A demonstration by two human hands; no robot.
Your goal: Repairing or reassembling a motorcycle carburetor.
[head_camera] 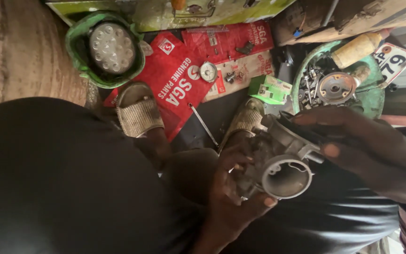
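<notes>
You gripped a grey carburettor [283, 160] in both hands [233, 188] [367, 146]; red packets [179, 80] and a green box [269, 89] lay on the dark floor [212, 117].

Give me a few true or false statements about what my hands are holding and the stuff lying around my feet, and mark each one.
1. Both hands hold a grey metal engine part. True: left hand below, right hand on top.
2. The round lamp sits in a blue casing. False: its casing is green.
3. The green bowl holds screws and small metal parts. True.
4. The red packets lie inside the bowl. False: they lie flat on the ground beside the sandalled feet.
</notes>
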